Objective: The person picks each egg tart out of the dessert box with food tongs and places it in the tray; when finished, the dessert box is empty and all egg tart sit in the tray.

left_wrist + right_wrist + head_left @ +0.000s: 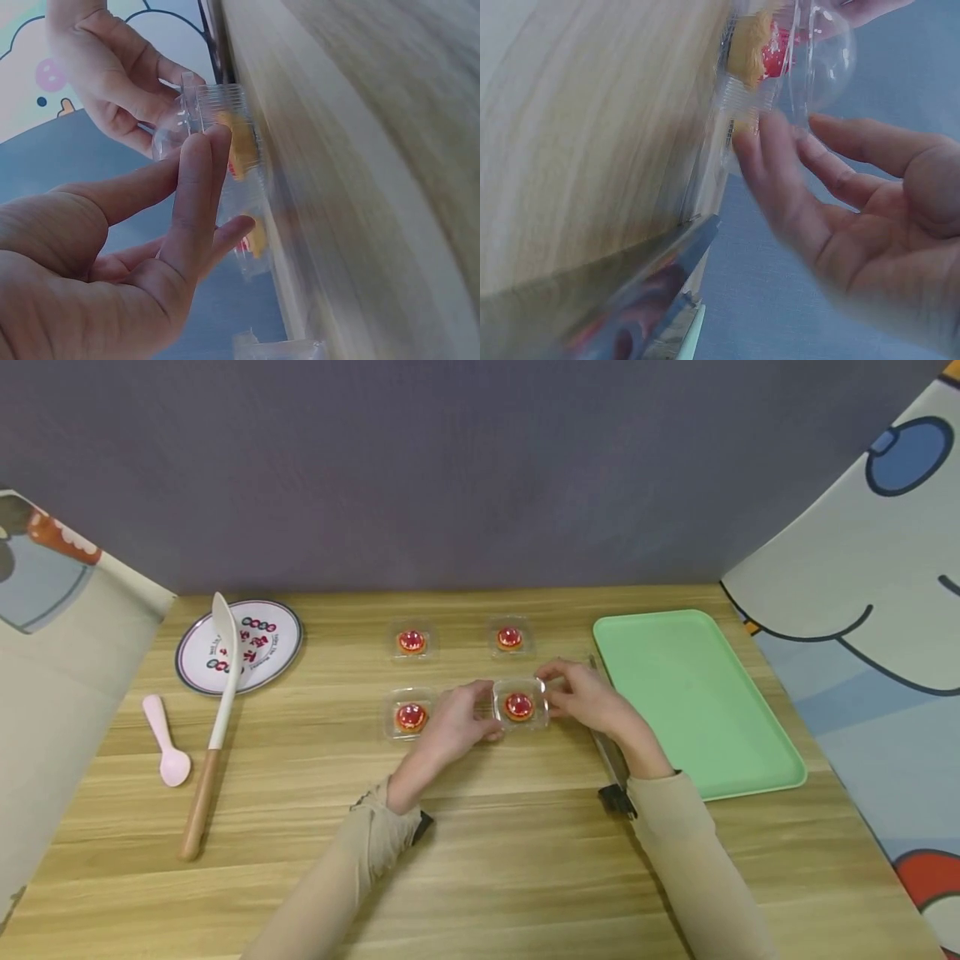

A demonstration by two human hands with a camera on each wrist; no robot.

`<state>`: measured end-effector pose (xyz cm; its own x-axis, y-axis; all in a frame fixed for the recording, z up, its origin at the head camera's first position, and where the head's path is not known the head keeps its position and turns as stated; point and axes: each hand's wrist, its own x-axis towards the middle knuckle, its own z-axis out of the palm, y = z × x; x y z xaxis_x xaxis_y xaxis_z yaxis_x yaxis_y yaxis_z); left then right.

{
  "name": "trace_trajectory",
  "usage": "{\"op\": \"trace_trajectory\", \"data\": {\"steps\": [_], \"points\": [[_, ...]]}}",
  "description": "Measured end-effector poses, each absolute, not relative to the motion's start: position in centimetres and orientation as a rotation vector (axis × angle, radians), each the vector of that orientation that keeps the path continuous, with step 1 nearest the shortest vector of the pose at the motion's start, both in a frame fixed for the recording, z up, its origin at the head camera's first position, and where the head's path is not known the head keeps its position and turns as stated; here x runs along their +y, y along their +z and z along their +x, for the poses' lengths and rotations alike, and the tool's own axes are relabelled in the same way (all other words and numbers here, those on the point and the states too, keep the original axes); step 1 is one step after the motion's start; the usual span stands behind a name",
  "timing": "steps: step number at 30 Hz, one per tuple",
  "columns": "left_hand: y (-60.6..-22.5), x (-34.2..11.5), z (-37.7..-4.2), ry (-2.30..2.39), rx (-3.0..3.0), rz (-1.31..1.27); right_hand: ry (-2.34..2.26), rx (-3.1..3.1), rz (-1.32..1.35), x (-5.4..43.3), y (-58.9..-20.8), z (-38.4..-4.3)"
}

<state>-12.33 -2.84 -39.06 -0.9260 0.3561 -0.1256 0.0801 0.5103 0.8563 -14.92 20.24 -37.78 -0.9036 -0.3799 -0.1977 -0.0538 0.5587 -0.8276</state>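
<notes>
A clear plastic box (521, 704) with a domed lid holds a small tart (518, 707), golden crust with red topping. My left hand (459, 721) pinches the box's left edge, its thumb and fingertips at the rim in the left wrist view. At the opposite edge, my right hand (588, 695) has thumb and fingers around the lid's flange. Three similar boxes stand close by: a box (390, 731) beside my left hand and two farther back, a left one (396, 647) and a right one (497, 643).
A green tray (690, 693) lies to the right, with a long shiny metal utensil (609, 756) along its left side, partly under my right arm. At the left are a printed plate (281, 652), a white ladle or spoon with wooden handle (201, 806) across it, and a pink spoon (174, 766).
</notes>
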Motion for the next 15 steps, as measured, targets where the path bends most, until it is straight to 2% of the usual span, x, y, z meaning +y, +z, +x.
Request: {"op": "trace_trajectory", "data": {"steps": [8,15], "points": [[-37.6,-3.3,-12.0,1.465,2.410,0.358,-1.206,2.552,-0.488,20.8,-36.5,-14.5],[-36.5,-4.2,-12.0,1.690,2.401,0.358,-1.411,2.510,-0.511,20.6,-35.0,-13.8]]}}
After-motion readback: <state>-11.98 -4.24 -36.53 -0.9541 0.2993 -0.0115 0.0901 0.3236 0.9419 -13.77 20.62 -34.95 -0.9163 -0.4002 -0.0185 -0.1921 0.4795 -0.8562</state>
